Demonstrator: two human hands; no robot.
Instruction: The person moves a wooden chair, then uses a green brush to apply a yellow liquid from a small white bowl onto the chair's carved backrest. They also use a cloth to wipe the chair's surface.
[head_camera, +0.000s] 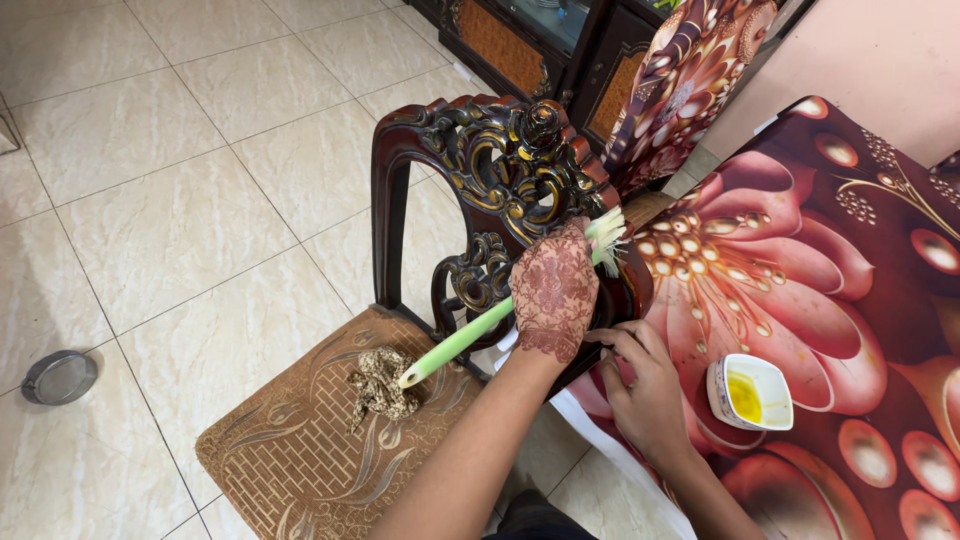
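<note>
A person's left hand, patterned with dark red henna, is closed in a firm grip around a light green plastic brush with pale bristles. The bristle end sticks out just above the grip and presses against the carved, dark red-brown wooden chair back, which is trimmed with gold scrollwork. The brush's long green handle runs down and away from the grip, ending over the chair seat.

The right hand rests just beside and below the left one, its fingers curled lightly against the chair back's edge where it meets the desk; this grip is loose and holds nothing that can be made out.

Below the brush grip, the woven brown chair seat carries a crumpled mottled brown cloth, lying near the handle's tip.

Just beyond the right hand, a small white square bowl of yellow liquid sits on the desk, which is covered by a deep red floral cloth.

Well apart from both hands, a small round metal strainer lies on the cream tiled floor
</note>
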